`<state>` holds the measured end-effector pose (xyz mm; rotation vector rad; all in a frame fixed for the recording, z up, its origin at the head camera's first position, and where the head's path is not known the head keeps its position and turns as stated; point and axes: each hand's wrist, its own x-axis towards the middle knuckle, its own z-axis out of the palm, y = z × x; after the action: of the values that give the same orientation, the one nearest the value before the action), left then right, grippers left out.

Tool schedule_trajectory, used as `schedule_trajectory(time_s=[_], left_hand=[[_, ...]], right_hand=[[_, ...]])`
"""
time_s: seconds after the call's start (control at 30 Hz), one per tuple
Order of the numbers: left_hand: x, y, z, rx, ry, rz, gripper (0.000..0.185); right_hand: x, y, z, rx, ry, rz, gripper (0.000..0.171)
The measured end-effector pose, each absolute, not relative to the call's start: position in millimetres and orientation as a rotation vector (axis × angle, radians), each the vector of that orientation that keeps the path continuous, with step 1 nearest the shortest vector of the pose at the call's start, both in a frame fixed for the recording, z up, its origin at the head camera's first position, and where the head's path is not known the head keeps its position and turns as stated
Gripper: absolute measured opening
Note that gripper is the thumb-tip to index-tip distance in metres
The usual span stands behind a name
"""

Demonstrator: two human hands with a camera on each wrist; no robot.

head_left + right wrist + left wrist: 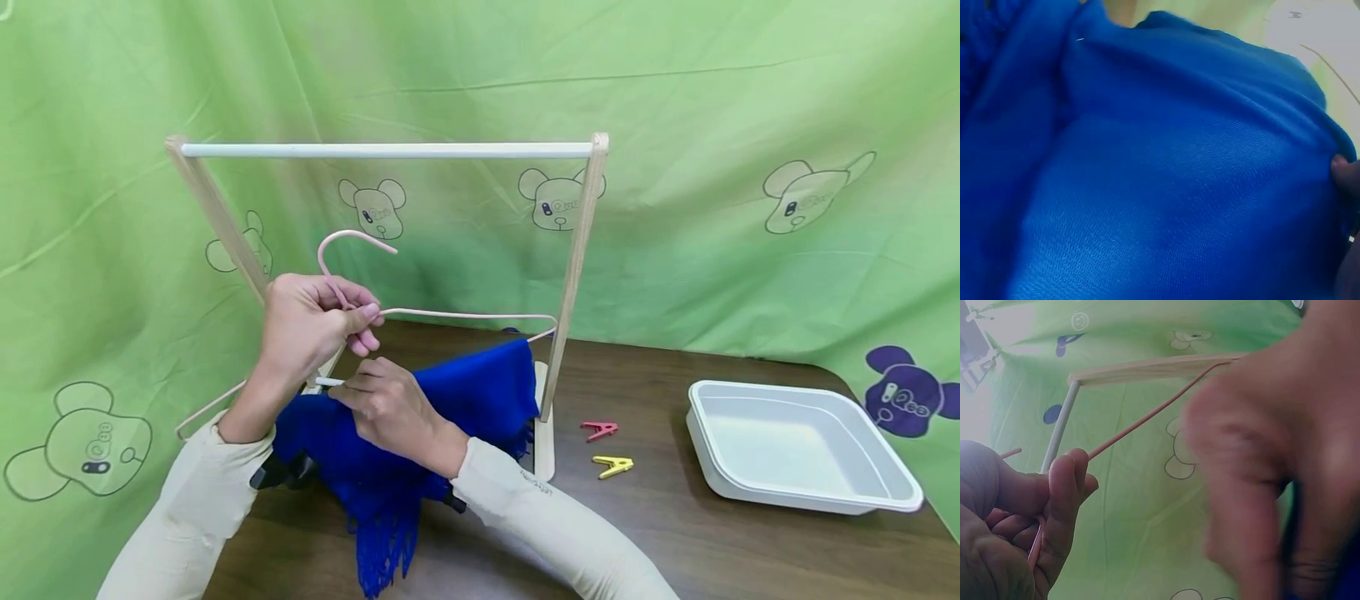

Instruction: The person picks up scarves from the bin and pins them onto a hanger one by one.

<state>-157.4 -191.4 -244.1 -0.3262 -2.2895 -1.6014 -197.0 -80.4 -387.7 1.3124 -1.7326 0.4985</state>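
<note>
A pink wire clothes hanger (468, 315) is held up by my left hand (303, 321), which pinches it just below the hook. Over the hanger's lower part drapes a blue fringed scarf (480, 375), its tassels hanging toward me. My right hand (397, 408) grips the scarf's upper edge, close beneath the left hand. In the right wrist view the scarf (1179, 169) fills most of the picture, with a fingertip (1341, 169) pressed on its edge. The left wrist view shows the left fingers (1063, 494) around the hanger wire (1147, 419), and the right hand (1241, 456) blurred beside them.
Behind the hands stands a wooden rack with a white top bar (390, 151). A red clothespin (600, 430) and a yellow clothespin (613, 466) lie on the brown table (637, 550), right of the rack. Farther right sits a white tray (705, 437). Green printed cloth surrounds the table.
</note>
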Motion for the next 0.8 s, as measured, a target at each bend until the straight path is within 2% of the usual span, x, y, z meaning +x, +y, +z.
schedule_trajectory(time_s=[0.23, 0.4, 0.57, 0.8], left_hand=[[-157, -195, -245, -0.301, -2.288, -1.585, 0.010], [-156, -195, -245, -0.291, -2.312, -1.580, 0.008], [-156, -193, -243, -0.304, -2.338, -1.590, 0.010], [-158, -196, -247, -0.321, -2.324, -1.641, 0.012]], right_hand=[[-193, -81, -378, 1.326, -1.829, 0.380, 0.013], [-187, -80, -384, 1.407, -1.924, 0.239, 0.021], [-189, -84, -390, 1.422, -1.808, 0.300, 0.027], [-191, -93, -395, 1.374, -1.671, 0.263, 0.022]])
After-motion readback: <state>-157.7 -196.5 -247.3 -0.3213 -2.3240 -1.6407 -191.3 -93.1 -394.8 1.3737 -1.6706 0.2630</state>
